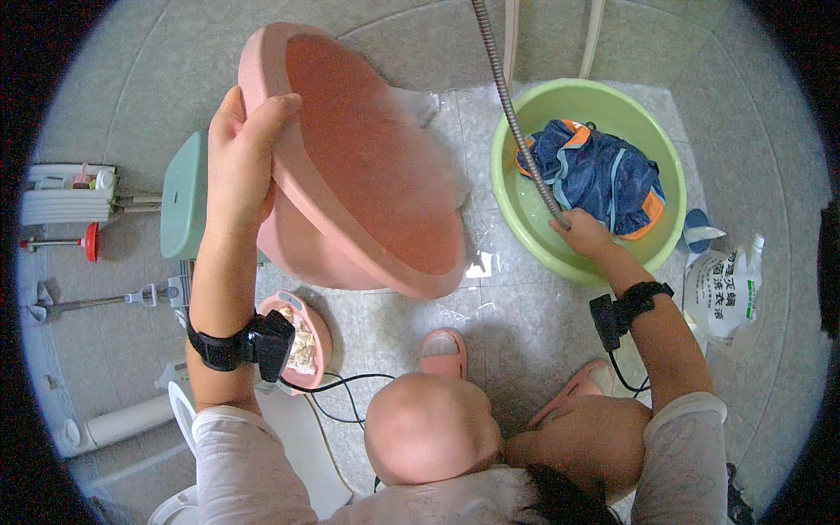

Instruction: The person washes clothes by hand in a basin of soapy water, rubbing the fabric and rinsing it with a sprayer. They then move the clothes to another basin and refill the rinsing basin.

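My left hand [239, 164] grips the rim of a large pink plastic basin [289, 246], thumb over the edge. The basin is tipped steeply to the right, and a pale blurred patch, probably moving water, covers part of its right side. In my right hand [587, 233] is a flexible metal shower hose [508, 105]; its end is hidden by the hand. That hand is over the front of a light green plastic basin [500, 190], which stands on the floor. A wet-looking dark blue garment with orange and light blue trim [597, 177] lies bunched inside, with some water beside it.
A green stool [182, 203] stands behind my left wrist. Below it sits a small pink basin [321, 331] holding cream cloth. Right of the green basin are a blue container [697, 231] and a detergent pouch [718, 295]. Black cables [348, 387] cross the wet tiled floor [482, 308].
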`<state>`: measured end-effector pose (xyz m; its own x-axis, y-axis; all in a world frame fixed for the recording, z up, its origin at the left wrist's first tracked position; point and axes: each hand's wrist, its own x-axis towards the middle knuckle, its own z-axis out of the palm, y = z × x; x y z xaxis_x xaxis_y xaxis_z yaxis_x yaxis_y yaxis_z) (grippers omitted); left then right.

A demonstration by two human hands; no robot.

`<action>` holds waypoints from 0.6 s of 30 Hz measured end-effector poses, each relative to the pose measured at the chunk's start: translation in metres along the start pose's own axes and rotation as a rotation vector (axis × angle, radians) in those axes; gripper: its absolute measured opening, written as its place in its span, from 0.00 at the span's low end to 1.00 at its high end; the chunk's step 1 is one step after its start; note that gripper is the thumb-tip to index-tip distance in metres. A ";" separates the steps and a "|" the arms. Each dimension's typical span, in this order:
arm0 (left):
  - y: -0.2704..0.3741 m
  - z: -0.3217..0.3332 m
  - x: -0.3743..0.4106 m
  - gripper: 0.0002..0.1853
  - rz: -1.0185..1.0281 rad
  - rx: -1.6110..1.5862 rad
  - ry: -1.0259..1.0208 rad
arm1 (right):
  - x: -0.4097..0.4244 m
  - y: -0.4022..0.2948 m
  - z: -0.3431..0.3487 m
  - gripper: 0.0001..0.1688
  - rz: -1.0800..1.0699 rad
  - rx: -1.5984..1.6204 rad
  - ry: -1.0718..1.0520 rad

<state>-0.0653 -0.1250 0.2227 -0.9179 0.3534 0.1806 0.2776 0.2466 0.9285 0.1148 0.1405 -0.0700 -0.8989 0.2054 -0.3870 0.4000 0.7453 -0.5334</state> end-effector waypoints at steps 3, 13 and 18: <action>0.002 0.004 -0.003 0.13 0.018 0.054 -0.030 | -0.004 -0.007 0.000 0.15 0.003 -0.024 -0.022; 0.007 0.016 -0.029 0.19 0.276 0.336 -0.252 | -0.008 -0.010 0.004 0.12 0.010 -0.099 -0.083; 0.002 0.005 -0.032 0.19 0.264 0.225 -0.239 | -0.006 -0.012 0.005 0.21 -0.018 -0.131 -0.124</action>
<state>-0.0340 -0.1316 0.2172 -0.7229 0.6236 0.2976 0.5736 0.3015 0.7616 0.1160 0.1272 -0.0656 -0.8735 0.1175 -0.4725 0.3500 0.8263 -0.4414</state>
